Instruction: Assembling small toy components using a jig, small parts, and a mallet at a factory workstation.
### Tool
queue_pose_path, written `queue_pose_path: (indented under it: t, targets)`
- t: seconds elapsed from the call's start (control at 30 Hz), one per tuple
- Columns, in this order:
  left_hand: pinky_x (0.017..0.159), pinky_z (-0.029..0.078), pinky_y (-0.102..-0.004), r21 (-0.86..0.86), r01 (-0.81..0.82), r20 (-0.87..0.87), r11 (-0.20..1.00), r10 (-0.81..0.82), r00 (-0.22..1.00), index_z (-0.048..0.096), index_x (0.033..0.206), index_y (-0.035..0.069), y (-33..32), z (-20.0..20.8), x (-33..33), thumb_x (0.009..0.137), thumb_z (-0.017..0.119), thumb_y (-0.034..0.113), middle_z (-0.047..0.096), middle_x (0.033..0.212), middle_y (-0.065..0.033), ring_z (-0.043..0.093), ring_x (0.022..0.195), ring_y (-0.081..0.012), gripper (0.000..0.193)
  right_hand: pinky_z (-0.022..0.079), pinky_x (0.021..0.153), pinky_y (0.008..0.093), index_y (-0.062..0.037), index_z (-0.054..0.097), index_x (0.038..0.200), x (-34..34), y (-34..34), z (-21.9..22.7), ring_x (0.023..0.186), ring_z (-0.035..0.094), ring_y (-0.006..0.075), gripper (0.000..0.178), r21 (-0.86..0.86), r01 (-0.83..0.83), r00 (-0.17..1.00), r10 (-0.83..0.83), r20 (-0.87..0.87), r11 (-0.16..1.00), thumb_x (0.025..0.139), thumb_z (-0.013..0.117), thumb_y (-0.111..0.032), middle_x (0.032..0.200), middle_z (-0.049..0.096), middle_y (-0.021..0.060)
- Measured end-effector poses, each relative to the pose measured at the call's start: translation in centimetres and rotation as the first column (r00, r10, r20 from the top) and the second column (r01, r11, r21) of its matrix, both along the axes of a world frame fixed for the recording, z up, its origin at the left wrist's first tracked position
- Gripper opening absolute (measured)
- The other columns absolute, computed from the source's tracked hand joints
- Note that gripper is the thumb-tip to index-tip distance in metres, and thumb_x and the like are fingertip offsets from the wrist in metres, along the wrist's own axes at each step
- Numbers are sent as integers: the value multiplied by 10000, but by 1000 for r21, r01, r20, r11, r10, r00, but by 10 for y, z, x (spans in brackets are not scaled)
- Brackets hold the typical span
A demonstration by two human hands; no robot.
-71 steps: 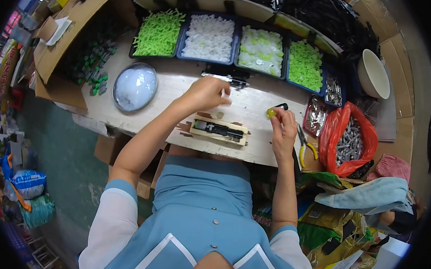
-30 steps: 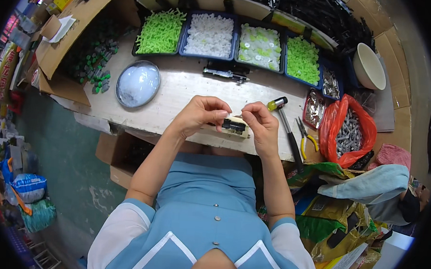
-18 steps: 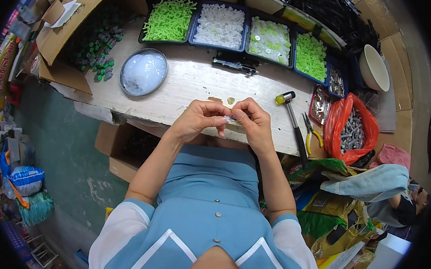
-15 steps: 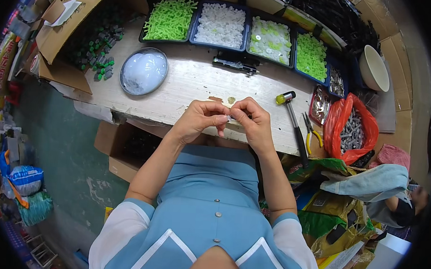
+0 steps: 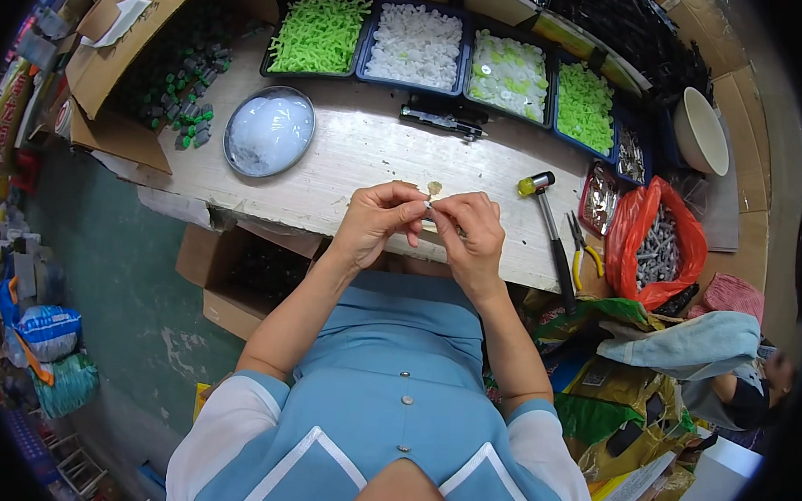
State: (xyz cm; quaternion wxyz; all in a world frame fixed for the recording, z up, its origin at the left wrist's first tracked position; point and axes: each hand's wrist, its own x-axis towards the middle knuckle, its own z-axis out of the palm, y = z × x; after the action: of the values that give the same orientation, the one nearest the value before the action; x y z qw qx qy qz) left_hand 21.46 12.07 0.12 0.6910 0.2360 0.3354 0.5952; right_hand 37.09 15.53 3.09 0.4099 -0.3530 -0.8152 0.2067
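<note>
Above the front edge of the workbench, my left hand and my right hand meet fingertip to fingertip. Both are closed in a pinch on a small whitish part, mostly hidden by the fingers, so its kind cannot be made out. Just beyond the fingertips a brownish spot marks the bench top. To the right of my right hand lie a hammer with a yellow-and-black head and dark grip, and yellow-handled pliers.
Along the back stand trays of green strips, white pieces, mixed white-green discs and small green parts. A round dish sits left, near grey-green parts. A red bag of grey pieces stands right.
My right hand's fingers have straightened somewhat and shifted at the meeting point, where the whitish part shows a little more. My left hand has barely moved. The bench things stay put.
</note>
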Motion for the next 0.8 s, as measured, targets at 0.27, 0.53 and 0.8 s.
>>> queue_pose_path:
  t: [0.27, 0.53, 0.8]
  targets:
    - [532, 453, -216, 437, -54, -697, 898, 376, 611, 660, 894, 7, 9, 9, -9, 815, 633, 69, 614, 804, -58, 561, 662, -107, 104, 326, 689, 317, -76, 595, 783, 16, 15, -12, 726, 511, 181, 105, 75, -73, 989, 63, 135, 994, 699, 651, -49, 765, 552, 19]
    - [810, 352, -315, 379, 248, -923, 892, 344, 174, 673, 918, 100, 14, -7, -9, 640, 719, 81, 568, 956, -15, 449, 973, -200, 283, 307, 731, 361, -109, 580, 796, 19, 32, -20, 809, 480, 189, 106, 102, -264, 873, 193, 447, 959, 708, 640, -116, 799, 525, 8]
    - [831, 291, -356, 263, 296, -964, 918, 237, 120, 653, 852, 109, 19, -7, -5, 616, 692, 136, 540, 921, -25, 442, 959, -215, 241, 294, 742, 361, -130, 618, 868, 21, 32, -16, 833, 469, 190, 151, -1, -272, 873, 247, 420, 962, 719, 640, -128, 827, 529, 10]
